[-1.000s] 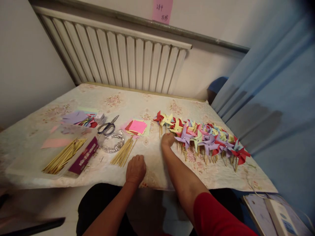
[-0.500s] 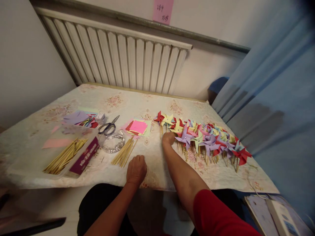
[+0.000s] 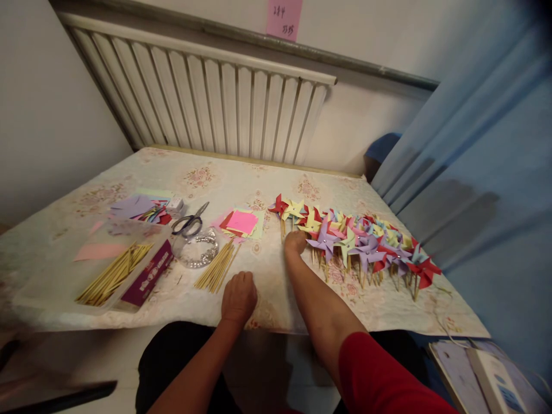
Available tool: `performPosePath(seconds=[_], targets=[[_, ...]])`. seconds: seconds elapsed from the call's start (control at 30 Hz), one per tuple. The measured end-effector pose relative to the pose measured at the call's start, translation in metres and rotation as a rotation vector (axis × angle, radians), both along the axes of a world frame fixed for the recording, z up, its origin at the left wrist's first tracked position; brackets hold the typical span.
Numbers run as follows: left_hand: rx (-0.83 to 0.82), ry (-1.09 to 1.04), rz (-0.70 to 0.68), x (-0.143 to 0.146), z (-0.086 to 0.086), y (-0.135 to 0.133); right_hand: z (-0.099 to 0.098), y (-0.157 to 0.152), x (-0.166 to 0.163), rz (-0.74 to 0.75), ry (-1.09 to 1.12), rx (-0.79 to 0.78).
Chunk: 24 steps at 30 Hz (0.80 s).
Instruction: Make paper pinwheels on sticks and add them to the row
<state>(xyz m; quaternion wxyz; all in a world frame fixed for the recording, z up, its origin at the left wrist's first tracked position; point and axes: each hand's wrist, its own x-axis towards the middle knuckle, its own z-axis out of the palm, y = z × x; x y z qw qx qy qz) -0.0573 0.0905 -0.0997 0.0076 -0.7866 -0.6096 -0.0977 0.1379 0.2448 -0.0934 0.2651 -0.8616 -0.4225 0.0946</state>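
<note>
My right hand (image 3: 295, 242) reaches out to the left end of a row of paper pinwheels (image 3: 353, 241) on wooden sticks; its fingers are curled at the sticks of the nearest yellow and red ones, and what it grips is hidden. My left hand (image 3: 238, 297) rests as a closed fist on the flowered tablecloth (image 3: 224, 178) near the front edge. A loose bundle of bamboo sticks (image 3: 216, 266) lies just left of it. A stack of coloured paper squares (image 3: 241, 222) lies beyond the sticks.
Scissors (image 3: 190, 221) and a clear bag of shiny pins (image 3: 197, 249) lie at centre left. A clear box (image 3: 114, 270) with more sticks and a purple packet stands at the front left. Paper scraps (image 3: 138, 207) lie behind it. A radiator (image 3: 202, 98) backs the table, a blue curtain (image 3: 474, 167) hangs right.
Almost nothing has moved; my right hand stays at the left end of the pinwheel row and my left fist keeps its place.
</note>
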Motion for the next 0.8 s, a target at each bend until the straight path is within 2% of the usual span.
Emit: performPosePath(seconds=[0.1, 0.23, 0.4, 0.57, 0.8], targets=[[0.02, 0.005, -0.001, 0.0, -0.002, 0.0, -0.004, -0.001, 0.0, -0.183, 0.091, 0.058], [0.054, 0.007, -0.002, 0.0, -0.003, 0.001, -0.011, -0.003, 0.0, -0.256, 0.167, 0.186], [0.07, 0.003, -0.004, 0.001, -0.003, 0.001, -0.02, -0.005, 0.003, -0.24, 0.218, 0.323], [0.065, 0.003, -0.001, 0.001, -0.004, 0.001, -0.025, -0.011, 0.003, -0.206, 0.237, 0.383], [0.049, 0.02, 0.016, 0.002, -0.005, 0.002, -0.029, -0.05, 0.001, -0.064, 0.226, 0.396]])
